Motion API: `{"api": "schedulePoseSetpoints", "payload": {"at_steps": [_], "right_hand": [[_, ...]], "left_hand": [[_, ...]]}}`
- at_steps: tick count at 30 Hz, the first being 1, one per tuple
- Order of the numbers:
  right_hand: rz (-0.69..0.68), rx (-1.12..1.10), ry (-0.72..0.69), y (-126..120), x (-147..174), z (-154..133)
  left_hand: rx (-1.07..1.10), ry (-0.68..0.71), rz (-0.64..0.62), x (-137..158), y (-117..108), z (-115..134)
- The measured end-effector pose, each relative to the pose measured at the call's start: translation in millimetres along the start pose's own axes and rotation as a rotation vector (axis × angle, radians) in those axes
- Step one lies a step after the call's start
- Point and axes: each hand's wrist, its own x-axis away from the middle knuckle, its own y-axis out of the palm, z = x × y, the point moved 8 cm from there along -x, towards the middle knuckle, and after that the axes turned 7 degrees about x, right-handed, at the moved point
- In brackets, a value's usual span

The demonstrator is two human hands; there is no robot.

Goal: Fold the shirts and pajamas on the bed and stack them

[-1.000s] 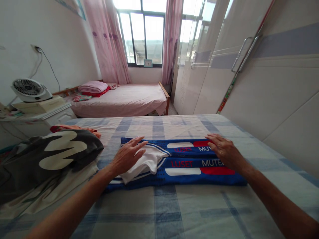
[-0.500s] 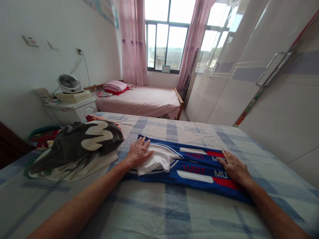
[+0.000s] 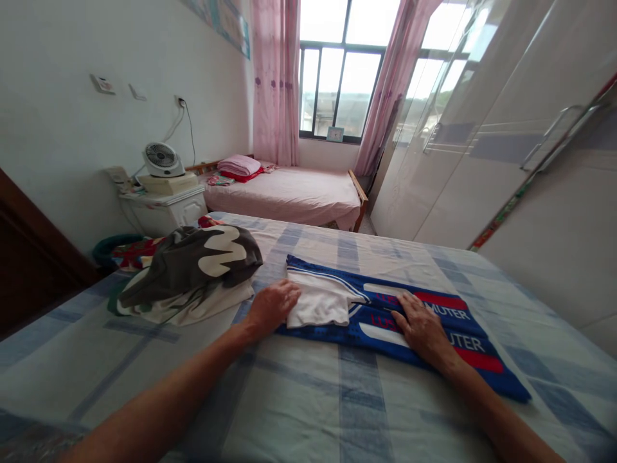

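Note:
A blue sports shirt [image 3: 385,347] with white, red and lettered panels lies folded into a long strip on the bed. At its left end, a white part [image 3: 318,301] is spread fairly flat. My left hand [image 3: 274,308] is at that end, fingers bent together over the white edge; they appear to pinch the cloth, though the fingertips are partly hidden. Flat across the middle of the shirt rests my right hand [image 3: 423,326], its fingers apart and covering some of the lettering.
A heap of clothes with a dark grey, cream-patterned garment [image 3: 193,270] lies to the left on the checked bedsheet [image 3: 308,399]. Beyond are a small fan [image 3: 162,158] on a white cabinet [image 3: 166,212], a pink bed [image 3: 299,190] and a tall wardrobe [image 3: 448,167] at right.
My right hand has slid left along the shirt, uncovering more lettering. My left hand's fingers have drawn in from lying flat, and the white part looks smoother. The camera view has shifted left.

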Motion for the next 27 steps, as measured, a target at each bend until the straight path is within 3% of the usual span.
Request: {"api": "schedulePoseSetpoints", "payload": {"at_steps": [2,4,7,10,15,18,21,24,27], "right_hand": [[0.037,-0.094,-0.096,-17,-1,-23],[0.026,-0.203,-0.211,-32,0,-56],[-0.008,-0.316,-0.215,-41,-2,-94],[0.016,-0.349,-0.173,-40,-3,-114],[0.067,-0.357,-0.18,-34,1,-118],[0.131,-0.334,-0.159,-39,6,-108],[0.198,-0.321,-0.241,-48,11,-109],[0.159,-0.36,-0.349,-48,14,-121],[0.08,-0.427,-0.37,-43,15,-129]], "left_hand": [[-0.054,-0.064,0.109,1,-15,-16],[-0.052,-0.002,0.136,3,-17,-15],[0.002,0.163,0.083,7,-6,7],[-0.043,0.216,-0.035,8,12,18],[-0.119,0.138,-0.153,8,25,3],[-0.112,0.021,-0.041,6,12,-9],[-0.126,-0.094,0.056,6,-2,-17],[-0.132,-0.152,0.076,5,-8,-21],[-0.077,-0.236,0.084,4,-14,-32]]}}
